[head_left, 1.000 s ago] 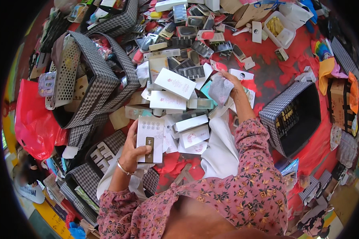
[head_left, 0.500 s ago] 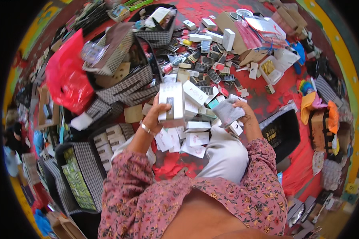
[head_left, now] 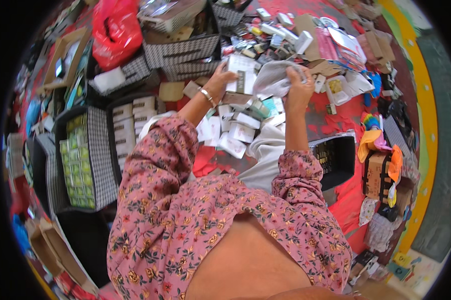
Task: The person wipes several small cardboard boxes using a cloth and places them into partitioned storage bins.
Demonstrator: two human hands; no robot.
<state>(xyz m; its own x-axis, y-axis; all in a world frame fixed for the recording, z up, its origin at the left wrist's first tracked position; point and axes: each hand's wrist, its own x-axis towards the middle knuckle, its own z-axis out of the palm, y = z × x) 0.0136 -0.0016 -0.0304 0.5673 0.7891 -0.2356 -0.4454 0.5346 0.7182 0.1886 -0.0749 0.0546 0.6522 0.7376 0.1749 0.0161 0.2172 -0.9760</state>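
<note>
My left hand (head_left: 218,84), with a bracelet at the wrist, grips a white box (head_left: 241,67) that has a dark panel on its side. A light grey cloth (head_left: 273,79) hangs from my right hand (head_left: 298,85), its fingers closed round the edge. The cloth is spread out beside the box, with a narrow gap between them. Under both hands lies a heap of small white boxes (head_left: 241,132), some tipped on their sides. What the cloth covers is hidden.
Beyond the hands spread small packets and boxes. At left stand checked bins, one with green packs (head_left: 78,167), another with pale boxes (head_left: 123,130). A red plastic bag (head_left: 116,37) is at the far left. A black bin (head_left: 338,162) stands right of my knee; a clear tub (head_left: 338,90) lies beyond.
The view has shifted, so the surroundings sit differently. My right hand has lifted the cloth up and closer to the box; the cloth is more spread out. My left hand still holds the box.
</note>
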